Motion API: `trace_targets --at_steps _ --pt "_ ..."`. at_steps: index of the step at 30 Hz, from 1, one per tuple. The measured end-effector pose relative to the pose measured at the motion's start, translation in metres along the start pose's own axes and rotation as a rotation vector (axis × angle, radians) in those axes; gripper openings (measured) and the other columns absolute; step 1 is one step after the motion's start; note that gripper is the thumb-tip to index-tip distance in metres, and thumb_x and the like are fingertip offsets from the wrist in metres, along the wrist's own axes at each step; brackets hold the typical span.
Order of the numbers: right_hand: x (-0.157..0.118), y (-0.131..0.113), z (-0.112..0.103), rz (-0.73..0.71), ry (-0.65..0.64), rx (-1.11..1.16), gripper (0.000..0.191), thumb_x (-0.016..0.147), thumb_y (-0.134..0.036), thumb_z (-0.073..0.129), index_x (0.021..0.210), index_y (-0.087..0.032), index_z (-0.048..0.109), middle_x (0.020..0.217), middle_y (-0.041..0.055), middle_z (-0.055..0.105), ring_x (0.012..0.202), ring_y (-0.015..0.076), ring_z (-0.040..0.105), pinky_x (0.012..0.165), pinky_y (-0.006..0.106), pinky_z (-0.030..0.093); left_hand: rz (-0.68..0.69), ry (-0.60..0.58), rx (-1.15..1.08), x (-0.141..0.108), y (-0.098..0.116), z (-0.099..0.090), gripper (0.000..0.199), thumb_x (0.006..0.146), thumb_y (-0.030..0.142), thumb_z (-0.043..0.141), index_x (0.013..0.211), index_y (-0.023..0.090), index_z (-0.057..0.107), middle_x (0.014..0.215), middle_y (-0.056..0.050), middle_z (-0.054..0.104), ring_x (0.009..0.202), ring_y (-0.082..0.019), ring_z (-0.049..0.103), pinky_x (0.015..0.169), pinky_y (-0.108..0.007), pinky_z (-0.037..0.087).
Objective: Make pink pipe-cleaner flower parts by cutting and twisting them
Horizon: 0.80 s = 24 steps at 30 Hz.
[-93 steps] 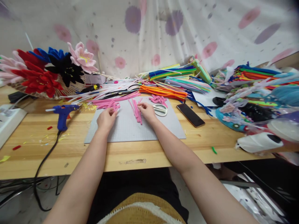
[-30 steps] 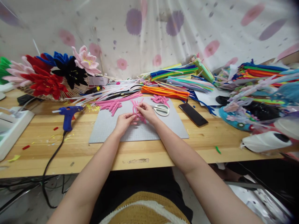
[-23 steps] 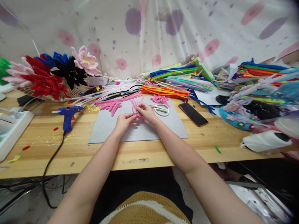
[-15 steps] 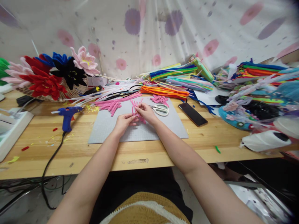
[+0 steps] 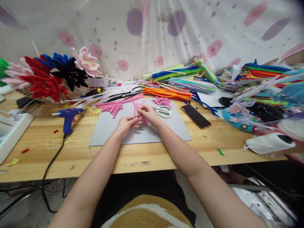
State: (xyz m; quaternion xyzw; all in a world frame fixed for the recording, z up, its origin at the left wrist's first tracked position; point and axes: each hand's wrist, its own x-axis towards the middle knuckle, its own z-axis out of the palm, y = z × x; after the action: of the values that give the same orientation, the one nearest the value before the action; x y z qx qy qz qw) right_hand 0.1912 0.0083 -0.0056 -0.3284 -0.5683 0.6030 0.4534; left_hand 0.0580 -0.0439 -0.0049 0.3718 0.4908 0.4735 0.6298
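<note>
Both hands meet over the grey mat (image 5: 106, 134), pinching a bunch of pink fuzzy stems (image 5: 136, 110). My left hand (image 5: 127, 124) grips its lower left side, fingertips closed. My right hand (image 5: 147, 114) is closed on its upper right part, close beside the left fingertips. Part of the bunch hides behind the fingers. Short pink pieces (image 5: 115, 109) lie at the mat's upper left, and a pink pile (image 5: 162, 101) lies at its upper right. White-handled scissors (image 5: 164, 111) rest just right of my right hand.
A blue glue gun (image 5: 68, 120) with a black cord stands on the left. A phone (image 5: 196, 116) lies right of the mat. Orange stems (image 5: 167, 92) and other coloured bundles line the back. Fuzzy flowers (image 5: 47, 84) fill the back left; a white spool (image 5: 270, 143) sits at the right.
</note>
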Motion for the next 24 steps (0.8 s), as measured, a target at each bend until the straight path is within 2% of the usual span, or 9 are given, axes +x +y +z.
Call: trace_targets --at_steps 4,6,10,13,15,17,24 --pt "0.0 0.001 -0.001 0.005 -0.007 0.016 0.041 0.061 -0.049 0.071 0.07 -0.018 0.046 0.058 -0.0047 0.058 0.045 0.0045 0.046 0.044 0.017 0.035 -0.003 -0.018 -0.007 -0.001 0.001 0.001 0.007 0.072 0.011 0.064 0.079 0.008 0.066 0.075 -0.008 0.07 0.068 -0.013 0.067 0.053 -0.017 0.052" --pt "-0.001 0.0 -0.002 0.035 -0.027 0.038 0.04 0.061 -0.049 0.071 0.069 -0.017 0.047 0.055 -0.0057 0.055 0.041 0.0037 0.042 0.039 0.016 0.031 -0.001 -0.034 -0.029 -0.001 0.001 0.0 0.011 0.071 0.01 0.065 0.082 0.007 0.065 0.071 -0.007 0.069 0.064 -0.012 0.067 0.053 -0.017 0.052" --pt "-0.001 -0.003 -0.008 0.156 -0.123 0.203 0.037 0.065 -0.048 0.069 0.075 -0.017 0.052 0.049 -0.0087 0.044 0.035 0.0019 0.029 0.033 0.016 0.015 0.013 -0.102 -0.111 -0.001 0.002 -0.001 0.045 0.069 0.007 0.068 0.112 0.012 0.055 0.068 -0.004 0.069 0.06 -0.012 0.066 0.053 -0.018 0.052" --pt "0.0 -0.004 -0.011 0.24 -0.206 0.338 0.038 0.068 -0.047 0.067 0.089 -0.017 0.057 0.05 -0.009 0.04 0.037 0.0019 0.026 0.034 0.016 0.011 -0.022 -0.177 -0.151 -0.002 0.003 -0.002 0.059 0.069 0.008 0.069 0.123 0.013 0.048 0.068 -0.003 0.069 0.058 -0.011 0.065 0.052 -0.016 0.051" --pt "0.0 -0.004 -0.011 0.295 -0.253 0.379 0.039 0.071 -0.047 0.064 0.094 -0.016 0.059 0.046 -0.0098 0.035 0.037 0.0022 0.023 0.035 0.016 0.011 -0.058 -0.2 -0.166 -0.003 0.004 -0.002 0.062 0.069 0.009 0.069 0.126 0.013 0.045 0.069 -0.003 0.068 0.056 -0.011 0.065 0.05 -0.016 0.051" --pt "0.0 -0.004 -0.01 0.321 -0.261 0.396 0.036 0.073 -0.045 0.063 0.092 -0.015 0.06 0.044 -0.0103 0.031 0.037 0.002 0.02 0.036 0.015 0.012 -0.081 -0.207 -0.174 -0.004 0.005 -0.002 0.062 0.07 0.008 0.068 0.128 0.012 0.044 0.069 -0.003 0.068 0.055 -0.01 0.065 0.049 -0.015 0.051" --pt "0.003 -0.003 -0.005 0.275 -0.178 0.441 0.025 0.07 -0.035 0.068 0.079 -0.013 0.059 0.044 -0.0097 0.034 0.037 0.0009 0.022 0.035 0.014 0.013 -0.112 -0.221 -0.185 -0.005 0.006 0.001 0.053 0.074 0.005 0.064 0.124 0.012 0.048 0.069 -0.003 0.068 0.055 -0.009 0.064 0.05 -0.015 0.051"
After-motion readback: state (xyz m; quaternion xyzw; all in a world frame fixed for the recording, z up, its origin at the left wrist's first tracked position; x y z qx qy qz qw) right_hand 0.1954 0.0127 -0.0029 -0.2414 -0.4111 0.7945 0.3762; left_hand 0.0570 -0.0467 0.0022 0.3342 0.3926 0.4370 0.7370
